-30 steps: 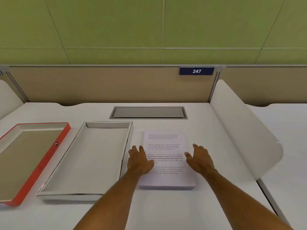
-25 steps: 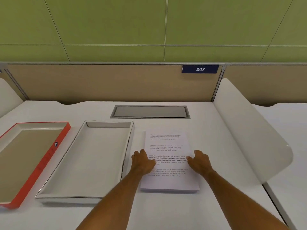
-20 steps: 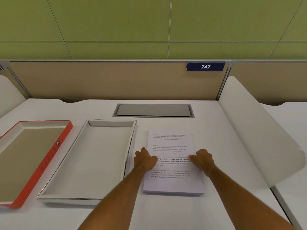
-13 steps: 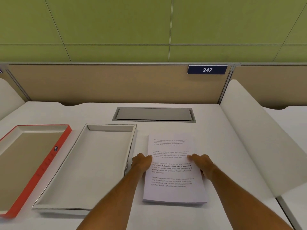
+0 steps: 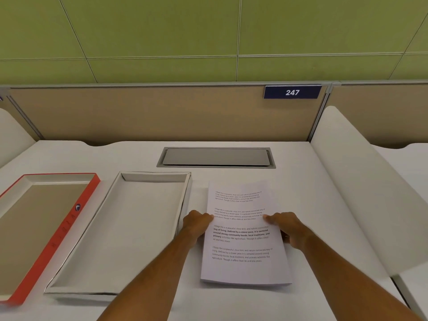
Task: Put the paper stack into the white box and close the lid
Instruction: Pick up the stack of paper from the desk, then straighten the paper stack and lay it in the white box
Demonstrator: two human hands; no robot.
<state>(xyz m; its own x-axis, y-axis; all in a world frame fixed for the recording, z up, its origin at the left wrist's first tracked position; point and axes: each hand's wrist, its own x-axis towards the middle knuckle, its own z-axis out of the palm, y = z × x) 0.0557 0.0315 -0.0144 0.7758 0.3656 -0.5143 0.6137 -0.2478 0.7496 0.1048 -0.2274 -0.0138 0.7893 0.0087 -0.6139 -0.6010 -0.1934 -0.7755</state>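
On the white desk [image 5: 301,181], right of centre, sits the paper stack [image 5: 243,242], printed side up with four blocks of text, and both hands are on it. The left hand [image 5: 196,224] clamps the stack's left edge, fingers curled under and thumb pressing on top; the right hand [image 5: 286,225] does the same at the right edge, thumb laid over the page, fingers tucked beneath. The near end of the stack looks slightly raised off the desk, a shadow showing under it. Just beside the stack, on its left, lies the white box [image 5: 129,230], open and with nothing in it, its long side running away from the person. Further left again is the lid [image 5: 46,230], orange-red on the outside, turned inside up. Behind them a grey cable hatch [image 5: 216,157] is set flush in the desk, and a blue plate reading 247 [image 5: 292,92] hangs on the tan partition [image 5: 150,114].
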